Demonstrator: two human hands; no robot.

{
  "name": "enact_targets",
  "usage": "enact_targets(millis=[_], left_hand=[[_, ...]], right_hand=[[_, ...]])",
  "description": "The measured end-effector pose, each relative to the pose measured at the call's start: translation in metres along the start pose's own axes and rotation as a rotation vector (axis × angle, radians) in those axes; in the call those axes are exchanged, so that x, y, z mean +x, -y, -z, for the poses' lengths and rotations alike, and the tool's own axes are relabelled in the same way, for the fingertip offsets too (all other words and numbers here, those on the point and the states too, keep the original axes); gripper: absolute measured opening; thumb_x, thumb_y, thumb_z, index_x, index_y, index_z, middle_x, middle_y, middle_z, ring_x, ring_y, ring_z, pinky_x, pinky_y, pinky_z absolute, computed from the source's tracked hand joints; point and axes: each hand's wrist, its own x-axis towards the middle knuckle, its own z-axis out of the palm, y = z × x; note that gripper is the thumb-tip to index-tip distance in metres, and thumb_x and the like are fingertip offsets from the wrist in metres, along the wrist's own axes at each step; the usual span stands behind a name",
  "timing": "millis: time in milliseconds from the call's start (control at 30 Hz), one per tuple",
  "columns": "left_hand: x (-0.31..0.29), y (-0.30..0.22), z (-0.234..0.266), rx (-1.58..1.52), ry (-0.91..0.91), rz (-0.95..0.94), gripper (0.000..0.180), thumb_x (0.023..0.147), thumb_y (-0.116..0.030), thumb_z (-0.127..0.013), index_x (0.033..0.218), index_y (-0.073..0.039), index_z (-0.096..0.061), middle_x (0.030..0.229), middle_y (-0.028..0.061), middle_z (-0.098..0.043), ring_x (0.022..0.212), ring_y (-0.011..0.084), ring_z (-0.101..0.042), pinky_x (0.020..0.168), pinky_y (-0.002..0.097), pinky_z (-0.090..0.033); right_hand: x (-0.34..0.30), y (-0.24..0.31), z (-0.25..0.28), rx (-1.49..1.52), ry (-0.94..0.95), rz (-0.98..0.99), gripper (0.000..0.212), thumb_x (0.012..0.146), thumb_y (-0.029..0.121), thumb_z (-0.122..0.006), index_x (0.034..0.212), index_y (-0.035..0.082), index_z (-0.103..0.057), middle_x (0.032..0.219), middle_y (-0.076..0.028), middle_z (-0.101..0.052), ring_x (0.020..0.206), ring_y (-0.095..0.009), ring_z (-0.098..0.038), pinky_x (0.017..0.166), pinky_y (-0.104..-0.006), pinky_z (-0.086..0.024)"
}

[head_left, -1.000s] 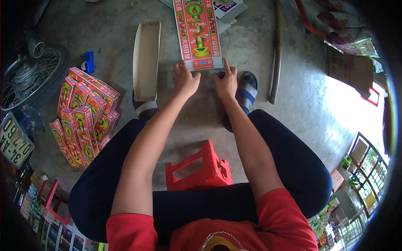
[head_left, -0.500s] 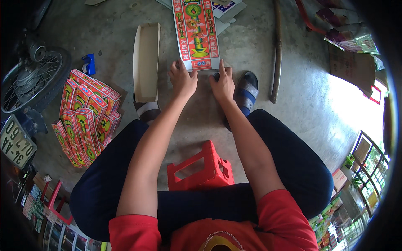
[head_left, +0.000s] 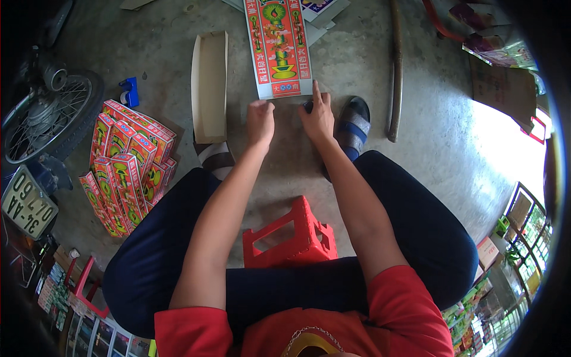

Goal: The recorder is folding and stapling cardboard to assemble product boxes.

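A long flat printed carton sheet (head_left: 278,44), red and green on white, lies on the concrete floor in front of me. My left hand (head_left: 260,121) hovers just short of its near edge with the fingers curled in and nothing in them. My right hand (head_left: 319,116) rests by the sheet's near right corner, its forefinger stretched out and touching that edge. Both forearms reach forward between my knees.
An open plain cardboard tray (head_left: 209,83) lies left of the sheet. Several folded red printed boxes (head_left: 128,163) are stacked at left, by a blue tape dispenser (head_left: 129,92) and a motorbike wheel (head_left: 50,116). A red plastic stool (head_left: 291,235) is under me; a wooden stick (head_left: 395,71) lies at right.
My left hand has come off the sheet's near edge and curled its fingers. My right hand stays at the corner. The sheet has barely shifted.
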Motion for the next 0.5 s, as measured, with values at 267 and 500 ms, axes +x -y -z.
enact_targets(millis=[267, 500], left_hand=[[-0.019, -0.023, 0.003, -0.759, 0.15, 0.436, 0.042, 0.09, -0.017, -0.061, 0.129, -0.003, -0.066, 0.079, -0.0042, -0.051, 0.063, 0.005, -0.048, 0.059, 0.0243, -0.044], [-0.007, -0.013, 0.012, -0.78, 0.194, 0.516, 0.044, 0.091, -0.017, -0.059, 0.133, -0.006, -0.065, 0.076, -0.0054, -0.05, 0.062, 0.0065, -0.048, 0.059, 0.0251, -0.043]], right_hand=[[0.0, 0.0, -0.001, 0.005, -0.005, 0.005, 0.089, 0.085, 0.025, -0.071, 0.161, 0.009, -0.029, 0.129, -0.021, -0.052, 0.102, -0.04, -0.067, 0.083, -0.0478, -0.058], [0.001, 0.002, 0.0, 0.014, 0.006, -0.003, 0.09, 0.084, 0.025, -0.071, 0.161, 0.007, -0.028, 0.129, -0.02, -0.052, 0.103, -0.039, -0.067, 0.083, -0.0469, -0.058]])
